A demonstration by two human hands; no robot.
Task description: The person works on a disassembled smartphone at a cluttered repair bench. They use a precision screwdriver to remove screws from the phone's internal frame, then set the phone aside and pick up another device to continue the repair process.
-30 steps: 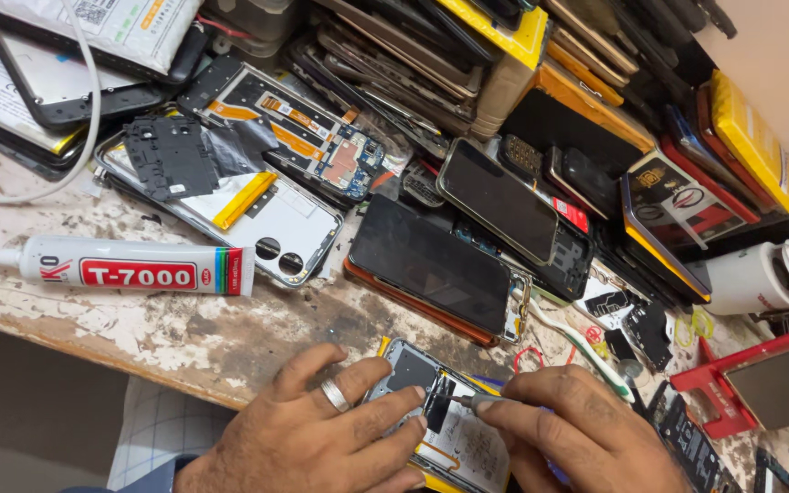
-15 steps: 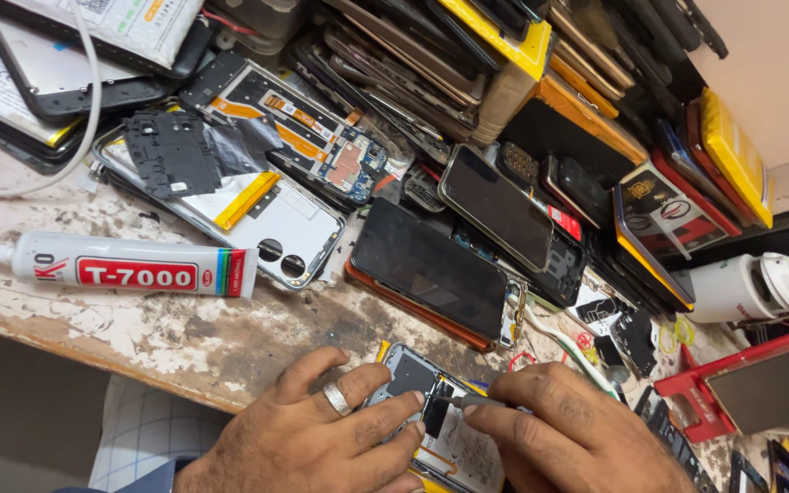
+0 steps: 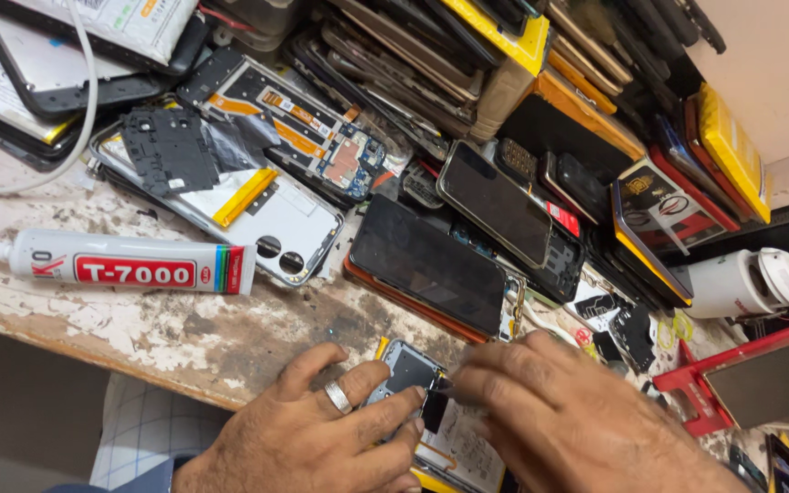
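Observation:
An opened phone point(image 3: 449, 438) with its back off lies at the near edge of the worn workbench point(image 3: 184, 333). My left hand point(image 3: 321, 434), with a ring on one finger, rests flat on the phone's left side and pins it down. My right hand point(image 3: 577, 424) covers the phone's right side, its fingertips pinched on a small dark part point(image 3: 436, 397) near the phone's top. Much of the phone is hidden under both hands.
A white glue tube point(image 3: 130, 265) lies at the left. Behind it sit a white phone back point(image 3: 276, 224), a bare circuit frame point(image 3: 312, 137) and a dark phone point(image 3: 426, 265). Stacked phones and screens fill the back. A white bottle point(image 3: 746, 283) lies at the right beside a red frame point(image 3: 741, 374).
Both hands stay on the opened phone; the right fingertips have shifted slightly left onto the small dark part. The view has drifted a little.

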